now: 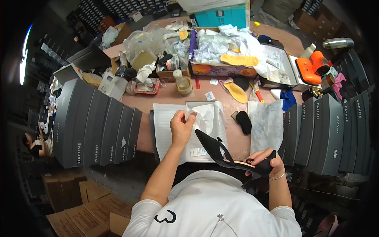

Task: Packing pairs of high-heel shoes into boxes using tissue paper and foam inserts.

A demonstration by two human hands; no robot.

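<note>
Gripping shoe, right hand near table edge, pinching paper, left hand, boxes flanking

On your table, a box row lines the left edge, a second row the right. Between them, near your edge, lies tissue paper; beyond it stand a bottle and, farther back, a filled carton.

A pink table, dark floor — and (far left) bright light.
</note>
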